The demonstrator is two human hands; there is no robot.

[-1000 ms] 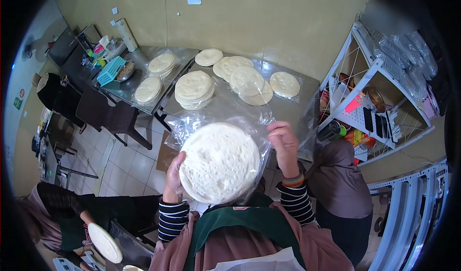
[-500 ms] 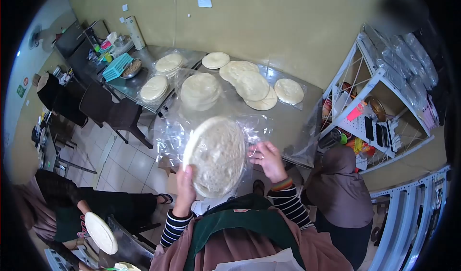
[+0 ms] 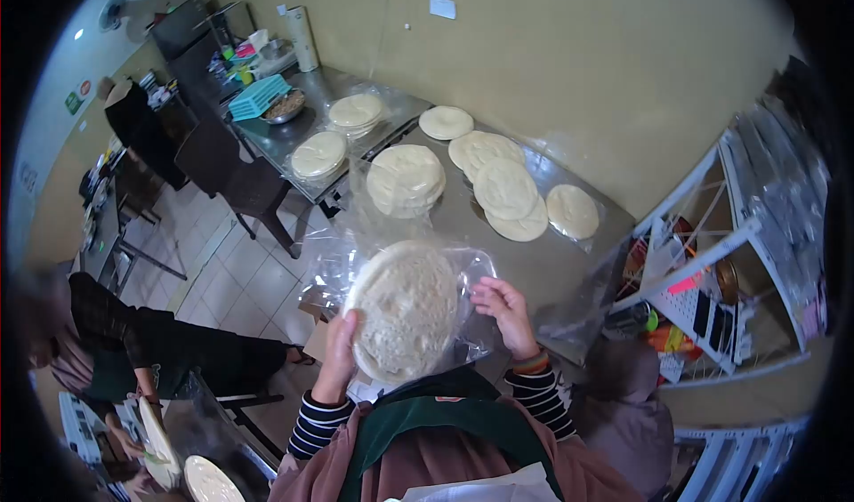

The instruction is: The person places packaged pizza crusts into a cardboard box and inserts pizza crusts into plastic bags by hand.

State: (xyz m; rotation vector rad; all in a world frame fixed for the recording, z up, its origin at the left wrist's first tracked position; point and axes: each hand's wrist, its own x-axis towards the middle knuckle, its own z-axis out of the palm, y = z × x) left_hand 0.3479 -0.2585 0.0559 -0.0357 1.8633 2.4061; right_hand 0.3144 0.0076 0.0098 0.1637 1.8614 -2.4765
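Observation:
A round, pale pizza base (image 3: 407,315) with a pitted face is held up in front of me. My left hand (image 3: 338,349) is closed on its lower left edge, thumb on the near face. Clear plastic bag film (image 3: 471,275) spreads out on both sides of the base; how far the base sits inside it is hard to tell. At the right, my right hand (image 3: 505,313) has its fingers pinched together on the edge of the bag. Just beyond, a stack of pizza bases (image 3: 405,178) rests on the metal table (image 3: 480,246).
More pizza bases (image 3: 505,189) overlap on the table, with a bagged one (image 3: 572,211) beside them. A shelf rack (image 3: 747,226) stands right, near a crouching person (image 3: 623,422). At lower left another person (image 3: 160,351) handles a base (image 3: 158,440). A chair (image 3: 236,177) stands left.
The view has swung left, so the table and rack appear farther right. The held base is turned slightly and sits lower. Both my hands keep their grips. The co-worker's base at lower left is tilted differently.

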